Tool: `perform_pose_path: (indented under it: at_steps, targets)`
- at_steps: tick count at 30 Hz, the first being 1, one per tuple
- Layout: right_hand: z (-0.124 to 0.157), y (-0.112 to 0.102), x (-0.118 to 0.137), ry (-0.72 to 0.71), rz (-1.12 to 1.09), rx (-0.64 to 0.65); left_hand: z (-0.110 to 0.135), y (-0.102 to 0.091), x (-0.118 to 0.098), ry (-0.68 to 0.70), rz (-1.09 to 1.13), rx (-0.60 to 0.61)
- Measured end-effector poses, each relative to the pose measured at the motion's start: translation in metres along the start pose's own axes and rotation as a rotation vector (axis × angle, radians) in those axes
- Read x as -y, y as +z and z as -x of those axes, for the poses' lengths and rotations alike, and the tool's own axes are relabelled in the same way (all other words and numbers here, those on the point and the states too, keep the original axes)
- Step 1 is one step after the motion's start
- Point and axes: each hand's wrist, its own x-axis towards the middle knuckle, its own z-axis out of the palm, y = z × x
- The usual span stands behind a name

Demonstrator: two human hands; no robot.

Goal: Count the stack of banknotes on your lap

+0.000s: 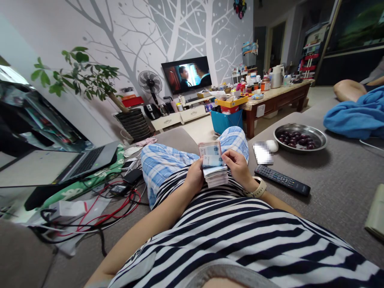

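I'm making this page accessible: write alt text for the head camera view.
A person's left hand and right hand hold a stack of printed, paper-like slips. A remote control and a metal bowl of dark fruit lie on the sofa at right, an open laptop at left.

6 on colourful wall ornament (240, 15); print on paper stack (212, 155) too small.

A home living room, with sofa (333, 176), television (186, 75), fan (150, 83) and potted plant (133, 122).

A paper stack (215, 176) is between the hands (194, 177), a laptop (90, 162) left, a remote control (282, 181) right.
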Motion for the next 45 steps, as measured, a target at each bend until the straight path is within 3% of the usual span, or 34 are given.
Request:
perform_pose_path:
  at_steps: [24,45]
  targets:
    - [0.0006,-0.0002,-0.0008,-0.004,0.001,0.009,0.0029,0.0014,-0.0012,0.017,-0.029,-0.026]
    - [0.0011,0.0000,-0.0008,0.010,-0.024,0.007,-0.0011,-0.0004,-0.0023,0.017,0.012,0.034]
